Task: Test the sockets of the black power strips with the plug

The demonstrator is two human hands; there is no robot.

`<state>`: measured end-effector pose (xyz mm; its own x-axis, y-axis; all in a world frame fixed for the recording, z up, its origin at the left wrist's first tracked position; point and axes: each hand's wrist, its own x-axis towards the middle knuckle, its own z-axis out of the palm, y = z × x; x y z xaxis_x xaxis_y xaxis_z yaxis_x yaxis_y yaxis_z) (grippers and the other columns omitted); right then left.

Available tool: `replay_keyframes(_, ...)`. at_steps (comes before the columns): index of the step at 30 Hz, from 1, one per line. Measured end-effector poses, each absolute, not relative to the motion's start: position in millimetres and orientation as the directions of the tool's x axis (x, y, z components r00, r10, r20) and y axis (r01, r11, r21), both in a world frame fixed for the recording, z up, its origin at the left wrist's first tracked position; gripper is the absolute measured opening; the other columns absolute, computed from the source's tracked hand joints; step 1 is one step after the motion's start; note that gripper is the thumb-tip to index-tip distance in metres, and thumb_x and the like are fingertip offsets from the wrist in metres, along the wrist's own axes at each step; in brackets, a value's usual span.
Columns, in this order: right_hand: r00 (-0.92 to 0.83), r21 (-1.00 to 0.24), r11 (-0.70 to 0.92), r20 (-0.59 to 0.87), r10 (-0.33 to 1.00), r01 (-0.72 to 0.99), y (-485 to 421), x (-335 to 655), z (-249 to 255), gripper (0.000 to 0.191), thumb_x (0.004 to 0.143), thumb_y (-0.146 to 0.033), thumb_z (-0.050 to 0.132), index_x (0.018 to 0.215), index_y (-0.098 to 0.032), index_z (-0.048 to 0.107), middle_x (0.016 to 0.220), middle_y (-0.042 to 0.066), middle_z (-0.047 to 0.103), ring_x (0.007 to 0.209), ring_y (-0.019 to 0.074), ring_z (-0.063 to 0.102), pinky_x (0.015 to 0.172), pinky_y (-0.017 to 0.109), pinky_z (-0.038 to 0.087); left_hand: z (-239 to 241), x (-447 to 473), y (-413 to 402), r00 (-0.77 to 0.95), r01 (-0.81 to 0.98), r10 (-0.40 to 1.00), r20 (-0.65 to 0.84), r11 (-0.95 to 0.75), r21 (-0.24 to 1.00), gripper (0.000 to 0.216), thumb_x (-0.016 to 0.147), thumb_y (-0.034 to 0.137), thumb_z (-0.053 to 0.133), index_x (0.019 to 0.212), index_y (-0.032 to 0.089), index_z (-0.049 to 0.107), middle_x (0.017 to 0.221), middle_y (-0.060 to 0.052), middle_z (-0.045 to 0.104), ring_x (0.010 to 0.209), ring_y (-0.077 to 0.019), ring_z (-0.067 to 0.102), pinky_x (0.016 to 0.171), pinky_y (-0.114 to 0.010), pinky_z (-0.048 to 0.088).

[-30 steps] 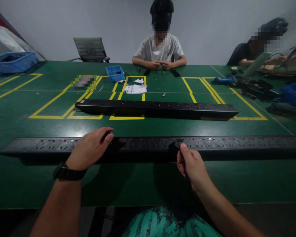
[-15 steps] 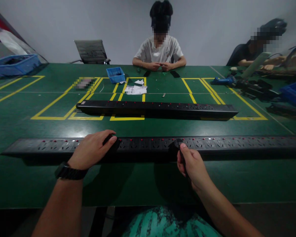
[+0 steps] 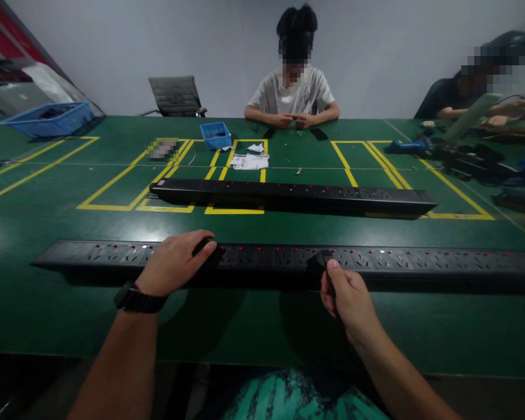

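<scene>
A long black power strip [image 3: 262,265] with rows of sockets and small red lights lies crosswise in front of me. My left hand [image 3: 177,259], with a black watch on the wrist, is laid over its left half, thumb and fingers closed around the strip. My right hand [image 3: 347,294] is closed on a black plug [image 3: 321,258], its thumb on top. The plug's head is over the sockets right of the middle; whether its pins are inside one is hidden. A dark cord seems to run down through the right palm.
A second black power strip [image 3: 289,195] lies parallel farther back on the green table [image 3: 245,335]. Beyond it are a small blue bin [image 3: 216,135], white papers [image 3: 250,161] and a larger blue bin [image 3: 50,119]. A person [image 3: 292,96] sits opposite, another at the right.
The whole view has shifted slightly, so things appear farther right. Both hands keep their places on the strip, and the plug stays in the right hand.
</scene>
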<state>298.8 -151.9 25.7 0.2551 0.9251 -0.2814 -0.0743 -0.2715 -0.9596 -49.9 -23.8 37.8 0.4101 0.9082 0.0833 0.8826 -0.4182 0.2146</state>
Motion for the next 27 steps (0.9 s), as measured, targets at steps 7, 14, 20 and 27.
replay_keyframes(7, 0.262, -0.968, -0.246, -0.252, 0.931, -0.058, -151, 299, 23, 0.061, 0.09, -0.073, 0.059, 0.06, -0.019, 0.056, 0.04, -0.003, 0.044, 0.035, 0.0093, 0.038, 0.036, 0.02, 0.026, 42, -47, -27, 0.402, 0.875, 0.908, 0.116, -0.418, 0.243, 0.044, 0.103, 0.055, 0.038, 0.121, 0.026, 0.067, 0.118, -0.008, 0.076, 0.107, -0.0281, 0.07, 0.094, -0.043, 0.05)
replay_keyframes(14, 0.205, -0.994, -0.105, -0.108, 0.973, -0.03, -159, 301, 42, 0.064, 0.094, -0.071, 0.055, 0.053, -0.022, 0.053, 0.04, 0.0, 0.042, 0.038, 0.0118, 0.036, 0.039, 0.026, 0.026, 44, -44, -26, 0.398, 0.891, 0.912, 0.1, -0.41, 0.194, 0.044, 0.103, 0.054, 0.039, 0.113, 0.028, 0.072, 0.103, -0.007, 0.078, 0.094, -0.0276, 0.071, 0.084, -0.042, 0.051)
replay_keyframes(20, 0.322, -0.982, -0.172, -0.14, 0.936, 0.074, -159, 297, 53, 0.063, 0.088, -0.077, 0.057, 0.053, -0.024, 0.059, 0.046, 0.006, 0.049, 0.043, 0.0176, 0.044, 0.043, 0.033, 0.032, 49, -40, -29, 0.388, 0.862, 0.905, 0.171, -0.423, 0.279, 0.038, 0.102, 0.051, 0.045, 0.108, 0.026, 0.073, 0.1, -0.008, 0.078, 0.095, -0.0256, 0.071, 0.085, -0.041, 0.051)
replay_keyframes(27, 0.327, -0.94, -0.337, -0.3, 0.896, 0.059, -153, 308, 3, 0.059, 0.066, -0.085, 0.063, 0.048, -0.029, 0.06, 0.049, 0.012, 0.051, 0.043, 0.0215, 0.049, 0.044, 0.039, 0.032, 58, -53, -45, -0.297, 0.812, 0.709, 0.639, -0.165, 0.56, 0.044, 0.107, 0.043, 0.03, 0.088, 0.022, 0.064, 0.081, -0.01, 0.07, 0.077, -0.0194, 0.065, 0.076, -0.038, 0.052)
